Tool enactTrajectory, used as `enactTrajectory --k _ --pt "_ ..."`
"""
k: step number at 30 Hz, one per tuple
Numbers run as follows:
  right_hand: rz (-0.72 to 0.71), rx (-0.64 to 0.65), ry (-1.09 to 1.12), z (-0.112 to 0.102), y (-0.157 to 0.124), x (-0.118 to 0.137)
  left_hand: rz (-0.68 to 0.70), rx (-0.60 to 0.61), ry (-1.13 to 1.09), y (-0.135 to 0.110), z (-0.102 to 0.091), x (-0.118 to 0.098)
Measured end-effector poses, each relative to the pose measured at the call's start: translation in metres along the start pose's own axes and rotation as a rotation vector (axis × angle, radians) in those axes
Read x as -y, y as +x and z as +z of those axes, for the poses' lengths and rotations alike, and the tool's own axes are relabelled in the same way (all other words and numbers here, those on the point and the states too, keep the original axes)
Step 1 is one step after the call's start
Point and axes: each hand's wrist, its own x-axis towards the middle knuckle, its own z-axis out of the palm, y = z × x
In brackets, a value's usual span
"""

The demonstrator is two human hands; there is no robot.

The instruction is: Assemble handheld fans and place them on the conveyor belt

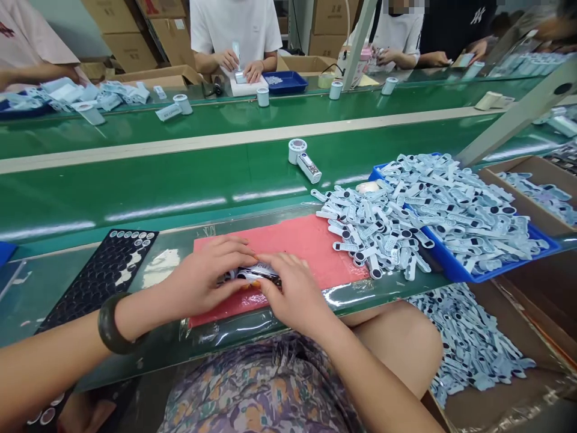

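Over the pink mat point(279, 240), both of my hands are closed round a small handheld fan point(259, 273), mostly covered by my fingers. Its handle shows dark and silvery between them. My left hand point(225, 267), with a dark bangle on the wrist, grips the left end. My right hand point(291, 288) holds the right end, thumb and fingertips pressed on the handle. A similar fan point(297, 150) with a round head and exposed inner parts in its handle lies on the green belt point(180, 174) ahead.
Right of the mat lies a pile of pale blue handle covers point(374, 228), beside a heaped blue tray point(491, 276). A carton point(487, 397) below holds more. At left is a black sheet of round stickers point(103, 276). Several co-workers point(237, 36) sit across the belt.
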Motion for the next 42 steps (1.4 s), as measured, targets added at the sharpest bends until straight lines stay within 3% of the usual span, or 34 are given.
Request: enactTrajectory --k 5,12,16,19,26,35,42 --pt "-0.055 -0.202 -0.180 0.000 0.007 -0.003 -0.025 -0.148 0.106 0.000 0.004 0.009" --pt "-0.184 -0.259 -0.253 0.018 0.019 -0.011 -0.113 -0.115 -0.040 0.009 0.008 0.019" --pt "-0.098 -0.325 -0.160 0.025 0.024 -0.013 -0.123 -0.097 -0.057 0.013 0.007 0.025" --pt "-0.054 -0.317 -0.072 0.022 0.026 -0.013 -0.109 -0.087 -0.073 0.015 0.007 0.026" --pt "-0.181 -0.263 0.048 0.017 0.019 -0.015 -0.104 -0.246 -0.098 0.004 0.019 0.020" --pt "0.037 -0.265 -0.219 0.029 0.027 -0.002 -0.125 -0.156 -0.039 0.006 0.016 0.027" --pt "-0.096 -0.246 -0.076 0.024 0.021 -0.010 -0.067 -0.254 -0.033 0.002 0.022 0.023"
